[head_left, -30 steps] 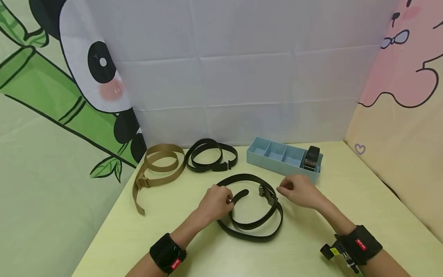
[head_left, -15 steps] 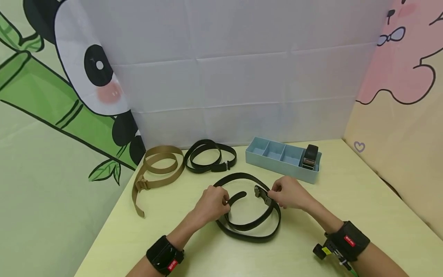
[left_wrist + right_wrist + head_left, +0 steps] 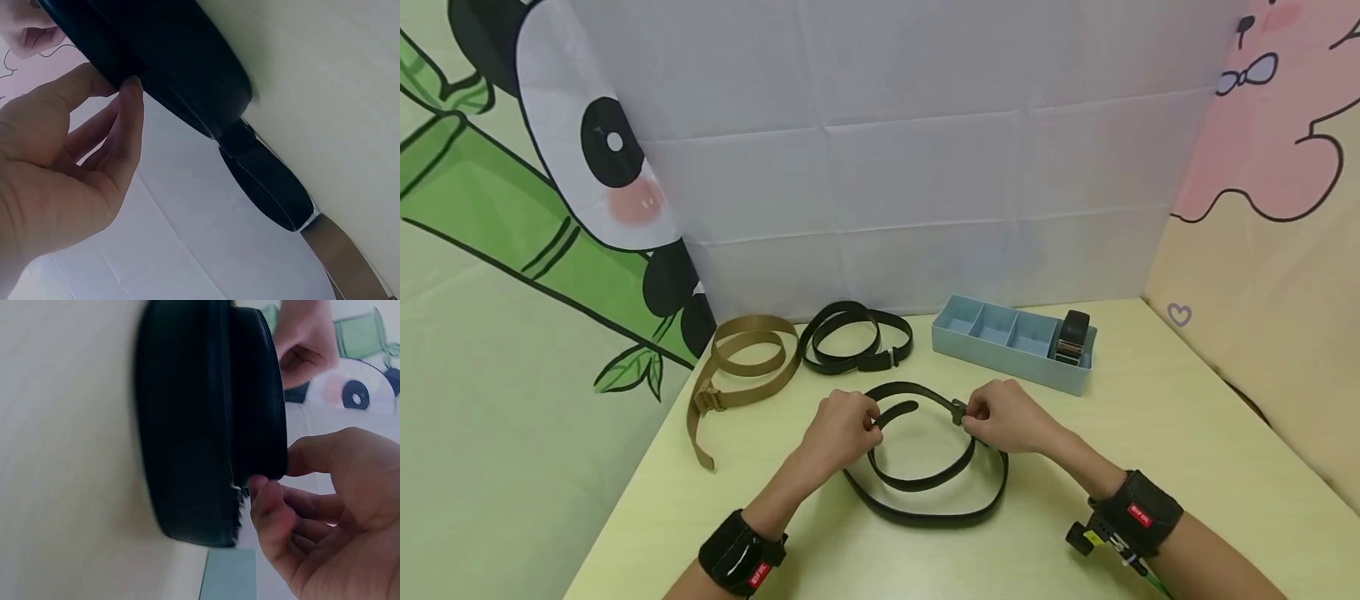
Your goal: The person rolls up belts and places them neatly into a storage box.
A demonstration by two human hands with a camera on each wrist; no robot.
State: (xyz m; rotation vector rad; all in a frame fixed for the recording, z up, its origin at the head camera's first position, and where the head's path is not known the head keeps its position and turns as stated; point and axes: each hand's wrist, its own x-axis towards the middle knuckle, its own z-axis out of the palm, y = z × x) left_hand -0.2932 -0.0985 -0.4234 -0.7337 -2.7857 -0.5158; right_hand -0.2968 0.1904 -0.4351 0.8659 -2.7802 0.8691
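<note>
Only writing I can spot is on the little red labels (image 3: 759, 574) on the two black wristbands (image 3: 739, 552), pale letters, too small to read. Around the work there's a tan belt (image 3: 762, 390) looped at the back left with a second black belt (image 3: 842, 365) right beside it, and a blue tray (image 3: 1000, 358) toward the back right, with a rolled belt (image 3: 1073, 332) in its right-end compartment. Behind it all hangs a pale sheet (image 3: 880, 167), cartoon panda (image 3: 561, 167) on the left. The main black belt (image 3: 919, 484) sits mid-table, in front of the tray, standing on edge in a loose coil, so its length runs round rather than straight; the free tip curls inside the loop and points right, toward the buckle (image 3: 958, 412). Left hand (image 3: 841, 423) pinches the strap near that tip, thumb against fingers; right hand (image 3: 1009, 417) pinches it right by the buckle. Both hands hide bits of the strap.
</note>
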